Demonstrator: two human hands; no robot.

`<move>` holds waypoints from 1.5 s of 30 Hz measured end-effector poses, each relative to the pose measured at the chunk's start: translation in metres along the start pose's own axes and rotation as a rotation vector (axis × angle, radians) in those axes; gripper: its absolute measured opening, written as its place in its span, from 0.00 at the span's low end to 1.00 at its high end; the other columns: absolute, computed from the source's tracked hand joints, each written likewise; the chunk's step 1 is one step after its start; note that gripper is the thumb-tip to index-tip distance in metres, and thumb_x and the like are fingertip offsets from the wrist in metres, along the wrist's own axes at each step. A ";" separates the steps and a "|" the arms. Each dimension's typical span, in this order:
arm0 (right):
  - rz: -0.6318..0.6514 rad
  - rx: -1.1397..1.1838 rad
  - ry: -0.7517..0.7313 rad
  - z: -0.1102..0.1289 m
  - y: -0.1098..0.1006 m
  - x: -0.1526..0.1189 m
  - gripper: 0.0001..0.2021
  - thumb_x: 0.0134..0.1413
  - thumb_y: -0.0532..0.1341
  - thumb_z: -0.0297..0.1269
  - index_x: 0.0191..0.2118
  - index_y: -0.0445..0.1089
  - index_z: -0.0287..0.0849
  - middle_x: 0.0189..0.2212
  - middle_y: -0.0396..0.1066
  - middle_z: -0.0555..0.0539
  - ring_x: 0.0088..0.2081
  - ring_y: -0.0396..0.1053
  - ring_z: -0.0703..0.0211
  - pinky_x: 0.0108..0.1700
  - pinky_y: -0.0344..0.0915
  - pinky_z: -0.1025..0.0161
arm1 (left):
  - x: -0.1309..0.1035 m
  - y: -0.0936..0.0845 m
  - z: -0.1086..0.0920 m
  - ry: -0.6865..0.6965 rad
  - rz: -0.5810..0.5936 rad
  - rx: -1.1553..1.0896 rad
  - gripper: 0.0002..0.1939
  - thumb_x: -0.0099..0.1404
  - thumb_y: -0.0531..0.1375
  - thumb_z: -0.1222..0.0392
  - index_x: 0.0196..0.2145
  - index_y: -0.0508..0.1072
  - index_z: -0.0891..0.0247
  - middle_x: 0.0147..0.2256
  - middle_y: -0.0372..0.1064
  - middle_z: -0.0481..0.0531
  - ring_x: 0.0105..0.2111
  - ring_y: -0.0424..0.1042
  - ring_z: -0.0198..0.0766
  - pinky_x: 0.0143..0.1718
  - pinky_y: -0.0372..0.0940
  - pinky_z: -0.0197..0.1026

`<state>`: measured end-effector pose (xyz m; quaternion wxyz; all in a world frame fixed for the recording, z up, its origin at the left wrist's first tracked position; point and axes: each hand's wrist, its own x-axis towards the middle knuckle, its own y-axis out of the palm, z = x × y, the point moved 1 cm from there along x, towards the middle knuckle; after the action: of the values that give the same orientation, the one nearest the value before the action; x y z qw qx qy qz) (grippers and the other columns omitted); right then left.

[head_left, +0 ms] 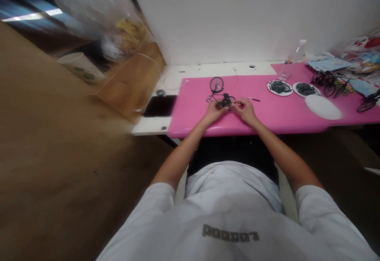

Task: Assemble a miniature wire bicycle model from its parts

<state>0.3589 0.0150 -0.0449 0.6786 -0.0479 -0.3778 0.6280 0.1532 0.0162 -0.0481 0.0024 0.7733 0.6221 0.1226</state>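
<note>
Over the pink mat, my left hand (214, 111) is closed around the near end of a small black model bicycle (221, 97). Its frame lies on its side. My right hand (244, 109) pinches at the same end from the right, with thumb and forefinger close to the dark parts; what exactly those fingertips grip is too small to tell. One spoked wheel (216, 84) lies at the far end of the model, away from my hands. A thin screwdriver (253, 99) with a dark handle rests on the mat just beyond my right hand.
Two white plates, a left plate (268, 87) and a right plate (317, 91), hold black parts. Nearer lies a white plate (323, 107). Several assembled model bicycles (329, 82) stand at right, near a clear bottle (292, 60). A dark tablet-like slab (159, 106) is at left.
</note>
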 end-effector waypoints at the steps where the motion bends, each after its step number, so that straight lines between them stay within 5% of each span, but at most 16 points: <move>1: 0.002 0.006 -0.001 0.000 0.000 0.000 0.09 0.67 0.69 0.46 0.41 0.84 0.48 0.31 0.69 0.48 0.38 0.66 0.50 0.54 0.69 0.48 | 0.000 0.000 0.000 0.000 -0.006 0.006 0.23 0.52 0.84 0.55 0.43 0.85 0.61 0.44 0.86 0.58 0.47 0.84 0.47 0.60 0.76 0.52; 16: 0.006 0.086 -0.008 0.006 -0.001 -0.004 0.12 0.62 0.69 0.41 0.50 0.83 0.49 0.37 0.72 0.46 0.42 0.69 0.48 0.53 0.72 0.49 | 0.004 -0.002 0.006 0.035 -0.016 0.024 0.20 0.57 0.81 0.51 0.43 0.85 0.62 0.45 0.85 0.59 0.45 0.83 0.48 0.56 0.77 0.51; 24: -0.194 -0.061 0.082 -0.008 -0.005 -0.007 0.30 0.57 0.55 0.27 0.65 0.71 0.45 0.60 0.72 0.34 0.62 0.71 0.43 0.67 0.70 0.43 | 0.014 -0.012 0.025 0.053 -0.317 0.050 0.16 0.62 0.77 0.54 0.44 0.82 0.62 0.43 0.84 0.58 0.42 0.82 0.44 0.54 0.77 0.49; 28: -0.157 -0.136 0.130 -0.022 0.002 -0.005 0.34 0.60 0.54 0.28 0.72 0.67 0.43 0.68 0.70 0.31 0.71 0.65 0.40 0.74 0.65 0.37 | 0.012 -0.012 0.021 0.029 -0.400 -0.002 0.17 0.62 0.78 0.55 0.44 0.80 0.61 0.45 0.85 0.58 0.46 0.84 0.45 0.57 0.77 0.51; 31: -0.116 -0.134 0.133 -0.027 0.009 -0.005 0.36 0.60 0.55 0.28 0.75 0.64 0.41 0.68 0.71 0.32 0.69 0.68 0.39 0.72 0.66 0.35 | 0.009 -0.011 0.016 0.018 -0.393 -0.010 0.17 0.62 0.78 0.55 0.43 0.80 0.62 0.44 0.85 0.60 0.47 0.84 0.47 0.57 0.78 0.53; 38: 0.071 -0.367 -0.003 -0.028 -0.002 -0.002 0.20 0.70 0.52 0.31 0.53 0.81 0.39 0.51 0.80 0.29 0.57 0.71 0.33 0.67 0.66 0.34 | 0.013 -0.012 0.022 0.063 -0.310 -0.065 0.16 0.61 0.78 0.57 0.44 0.81 0.63 0.44 0.85 0.59 0.44 0.85 0.45 0.55 0.79 0.52; 45: 0.068 -0.428 0.036 -0.037 -0.021 0.006 0.16 0.72 0.56 0.33 0.49 0.83 0.40 0.49 0.81 0.31 0.53 0.72 0.35 0.60 0.68 0.40 | 0.018 -0.011 0.028 0.054 -0.273 -0.101 0.22 0.58 0.81 0.57 0.46 0.80 0.62 0.46 0.85 0.58 0.46 0.86 0.45 0.55 0.80 0.49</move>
<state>0.3970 0.0314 -0.0566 0.6382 -0.2148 -0.4886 0.5548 0.1513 0.0399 -0.0736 0.0411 0.6769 0.7143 0.1729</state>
